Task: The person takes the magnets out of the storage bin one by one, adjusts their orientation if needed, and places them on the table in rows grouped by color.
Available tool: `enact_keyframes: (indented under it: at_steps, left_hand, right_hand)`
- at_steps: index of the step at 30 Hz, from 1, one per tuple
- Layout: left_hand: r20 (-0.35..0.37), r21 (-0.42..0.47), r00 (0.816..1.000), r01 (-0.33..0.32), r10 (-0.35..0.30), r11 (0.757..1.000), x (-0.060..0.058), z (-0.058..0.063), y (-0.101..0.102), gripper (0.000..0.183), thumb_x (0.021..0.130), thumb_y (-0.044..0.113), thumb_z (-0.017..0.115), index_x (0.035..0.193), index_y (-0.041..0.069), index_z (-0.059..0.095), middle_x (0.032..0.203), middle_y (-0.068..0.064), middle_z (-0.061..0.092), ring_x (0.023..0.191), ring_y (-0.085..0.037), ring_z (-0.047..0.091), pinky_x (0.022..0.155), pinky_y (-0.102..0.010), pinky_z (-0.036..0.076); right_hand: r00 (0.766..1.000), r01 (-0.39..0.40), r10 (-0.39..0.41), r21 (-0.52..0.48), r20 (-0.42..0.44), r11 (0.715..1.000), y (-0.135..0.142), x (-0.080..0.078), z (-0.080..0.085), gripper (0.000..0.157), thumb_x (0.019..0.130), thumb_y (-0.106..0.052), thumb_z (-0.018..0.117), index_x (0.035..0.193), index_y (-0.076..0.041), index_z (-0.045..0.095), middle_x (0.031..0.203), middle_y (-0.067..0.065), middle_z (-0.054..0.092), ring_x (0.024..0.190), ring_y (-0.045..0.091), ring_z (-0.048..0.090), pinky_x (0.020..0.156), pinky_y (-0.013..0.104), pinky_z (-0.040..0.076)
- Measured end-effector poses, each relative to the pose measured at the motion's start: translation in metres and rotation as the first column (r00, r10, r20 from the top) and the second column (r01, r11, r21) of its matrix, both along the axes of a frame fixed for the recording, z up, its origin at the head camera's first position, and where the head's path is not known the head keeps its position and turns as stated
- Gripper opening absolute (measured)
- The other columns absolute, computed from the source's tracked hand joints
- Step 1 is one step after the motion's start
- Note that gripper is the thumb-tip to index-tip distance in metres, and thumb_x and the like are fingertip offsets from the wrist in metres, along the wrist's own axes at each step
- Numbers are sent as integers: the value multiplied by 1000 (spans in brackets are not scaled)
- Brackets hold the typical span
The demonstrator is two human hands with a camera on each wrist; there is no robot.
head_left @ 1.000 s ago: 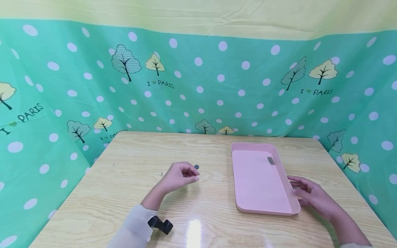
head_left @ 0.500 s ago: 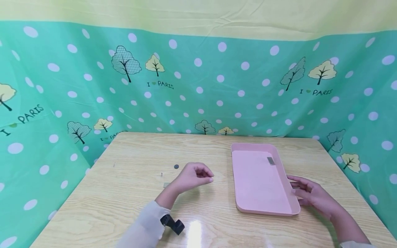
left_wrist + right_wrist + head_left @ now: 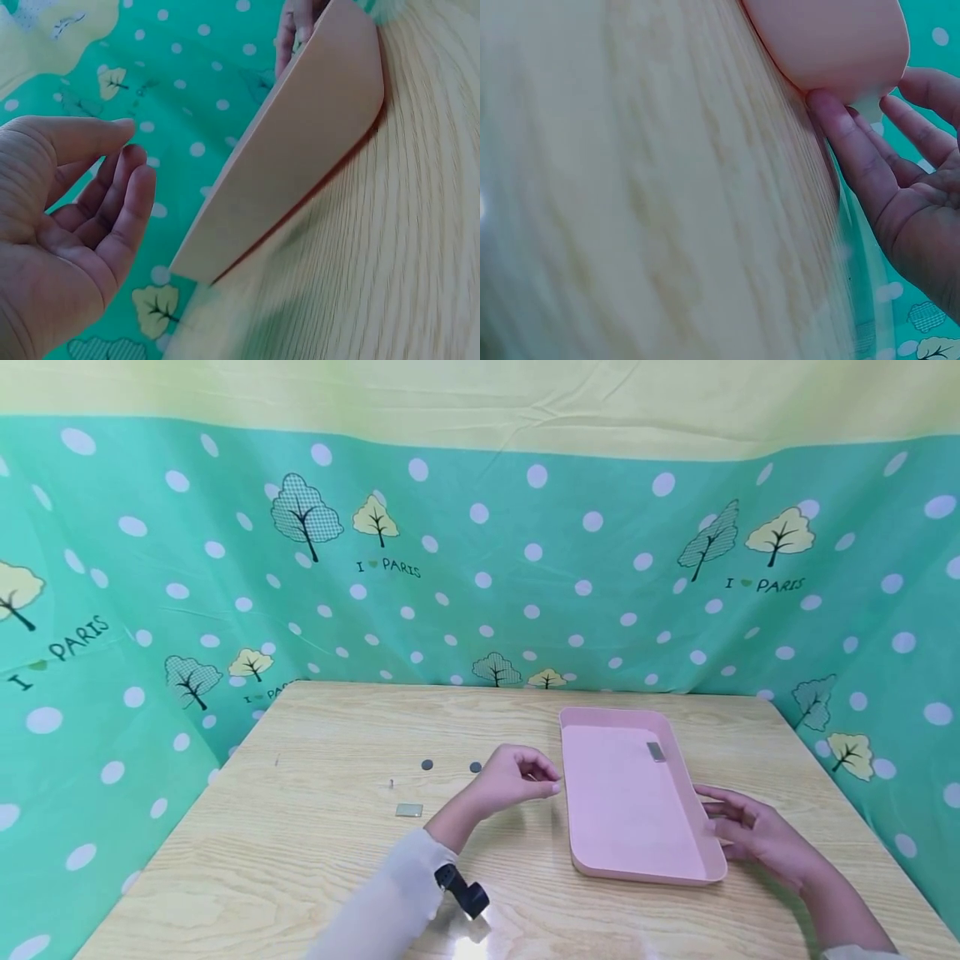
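Note:
A shallow pink tray lies on the table, with a small grey rectangular plate inside near its far right corner. My left hand hovers at the tray's left wall, thumb tip close against the index fingertip and the other fingers curled. In the left wrist view nothing shows between those fingertips; I cannot tell whether they pinch something tiny. My right hand touches the outside of the tray's right wall with its fingers extended. From the right wrist its fingers meet the tray's wall and lower edge.
Left of the tray lie two dark discs, a small glassy rectangular plate and a tiny upright bit. Another tiny piece is farther left. A green dotted curtain stands behind the wooden table.
My left hand has moved right across the table to the tray's left wall, uncovering a dark disc and the glassy plate. The right hand and tray have stayed in place.

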State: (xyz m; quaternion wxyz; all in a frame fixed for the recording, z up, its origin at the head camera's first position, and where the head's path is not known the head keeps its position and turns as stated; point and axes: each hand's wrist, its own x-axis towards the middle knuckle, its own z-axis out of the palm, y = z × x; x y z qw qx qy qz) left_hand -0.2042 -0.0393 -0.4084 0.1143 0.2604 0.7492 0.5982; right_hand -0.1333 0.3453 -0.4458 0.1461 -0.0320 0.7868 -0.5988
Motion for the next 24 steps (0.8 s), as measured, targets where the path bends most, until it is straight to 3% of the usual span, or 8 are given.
enact_keyframes:
  at_steps: [14, 24]
  left_hand:
    - [-9, 6, 997, 73, -73, 997, -7, 9, 49, 12, 81, 3, 77, 93, 0, 73, 85, -3, 70, 73, -5, 62, 71, -22, 55]
    - [1, -33, 999, 52, -52, 998, -18, 16, 79, 11, 81, 5, 79, 91, 5, 74, 78, 6, 68, 68, -5, 58, 62, -17, 50]
  right_hand:
    - [1000, -23, 23, -43, -12, 999, 0, 0, -1, 56, 97, -13, 60, 147, -3, 37, 127, 8, 53, 103, 10, 62, 80, 45, 57]
    - [999, -31, 31, -26, -15, 999, -1, 0, 4, 58, 98, -12, 59, 147, 4, 33, 130, 12, 51, 104, 10, 62, 81, 44, 57]
